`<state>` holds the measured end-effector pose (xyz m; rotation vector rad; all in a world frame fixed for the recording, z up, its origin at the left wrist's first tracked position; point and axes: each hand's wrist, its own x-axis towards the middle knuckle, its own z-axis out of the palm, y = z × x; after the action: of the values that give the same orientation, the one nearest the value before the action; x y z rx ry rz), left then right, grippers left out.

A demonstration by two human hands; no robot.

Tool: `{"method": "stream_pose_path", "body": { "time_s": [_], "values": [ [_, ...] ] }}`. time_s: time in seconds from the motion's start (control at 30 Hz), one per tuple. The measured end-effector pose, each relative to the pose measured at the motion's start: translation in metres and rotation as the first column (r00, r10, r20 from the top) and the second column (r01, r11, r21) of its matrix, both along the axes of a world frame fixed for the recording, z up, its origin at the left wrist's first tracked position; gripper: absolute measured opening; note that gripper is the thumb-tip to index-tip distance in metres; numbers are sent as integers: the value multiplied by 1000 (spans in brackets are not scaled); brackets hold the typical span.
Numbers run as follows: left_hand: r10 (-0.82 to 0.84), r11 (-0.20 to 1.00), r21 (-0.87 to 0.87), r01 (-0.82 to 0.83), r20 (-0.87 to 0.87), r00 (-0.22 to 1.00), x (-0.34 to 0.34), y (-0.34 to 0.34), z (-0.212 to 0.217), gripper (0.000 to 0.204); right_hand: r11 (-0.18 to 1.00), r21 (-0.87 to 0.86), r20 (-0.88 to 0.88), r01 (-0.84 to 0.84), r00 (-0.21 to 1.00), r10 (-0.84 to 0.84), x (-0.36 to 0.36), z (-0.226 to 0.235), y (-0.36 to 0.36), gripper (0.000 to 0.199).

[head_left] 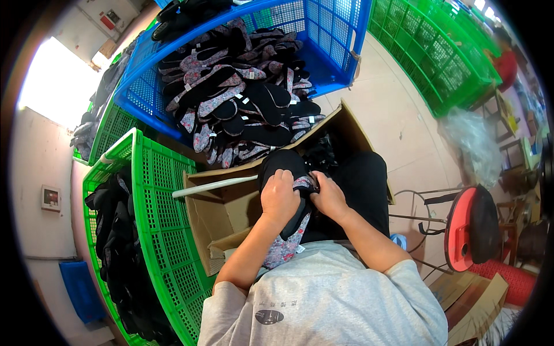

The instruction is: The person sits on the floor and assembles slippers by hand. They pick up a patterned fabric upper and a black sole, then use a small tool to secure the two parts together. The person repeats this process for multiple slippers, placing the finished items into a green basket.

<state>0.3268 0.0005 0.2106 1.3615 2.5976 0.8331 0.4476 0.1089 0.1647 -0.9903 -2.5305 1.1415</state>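
Note:
Over my lap I hold a floral slipper [287,247] with black parts and a small white tag. My left hand [280,197] is closed on its upper left side, knuckles up. Opposite it, my right hand [329,196] pinches the slipper's far end, thumb and fingers together. The palms hide the middle of the slipper. An open cardboard box [203,222] stands around my knees, with dark items [321,153] in its far part. Beyond the box, a blue mesh crate [337,40] holds a heap of floral and black slippers [248,101].
To my left, a green crate [164,230] holds black items [118,254]. A pale pole [214,186] crosses the box. Green crates [427,63] stand at the far right. A red and black round seat [470,228], cardboard [473,303] and a clear plastic bag [473,147] are on the right.

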Motion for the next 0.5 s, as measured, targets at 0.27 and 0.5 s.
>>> {"method": "stream_pose_path", "body": {
  "time_s": [0.27,0.5],
  "values": [
    [5,993,-120,-9,-36,999,7,10,-4,37,997,-76,133,-3,991,13,-6,10,7,51],
    [-209,978,-27,207,-81,975,8,6,-7,44,994,-86,-63,-74,996,69,6,1,25,34]
  ]
}}
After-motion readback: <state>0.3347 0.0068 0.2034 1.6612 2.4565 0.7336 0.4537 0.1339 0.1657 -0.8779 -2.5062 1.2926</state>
